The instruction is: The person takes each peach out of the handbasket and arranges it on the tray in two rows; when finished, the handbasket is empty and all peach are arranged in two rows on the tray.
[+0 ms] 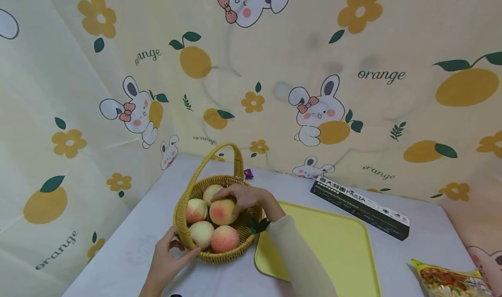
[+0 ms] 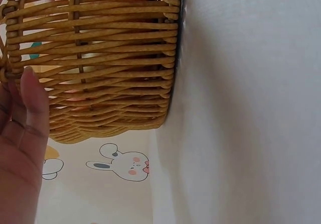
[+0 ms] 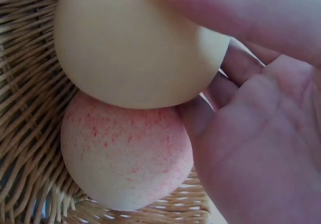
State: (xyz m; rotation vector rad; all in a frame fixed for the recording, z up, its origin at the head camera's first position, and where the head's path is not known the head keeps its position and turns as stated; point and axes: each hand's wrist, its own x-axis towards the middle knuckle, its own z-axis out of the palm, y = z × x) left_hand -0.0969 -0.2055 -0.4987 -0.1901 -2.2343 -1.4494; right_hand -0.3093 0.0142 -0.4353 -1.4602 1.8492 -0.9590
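A woven wicker basket with a tall arched handle stands on the table, holding several peaches. My right hand reaches in from the right and grips a yellow-red peach, thumb on one side and fingers on the other. In the right wrist view, the held peach overlaps a red-speckled peach lying in the basket. A pale peach and a pink one lie at the near side. My left hand holds the basket's near-left rim, its thumb against the wicker.
Right of the basket lies a yellow tray, partly under my right forearm. A black pasta box sits behind it. At the lower right is a colourful food packet. A small purple wrapper lies behind the basket, near the patterned cloth wall.
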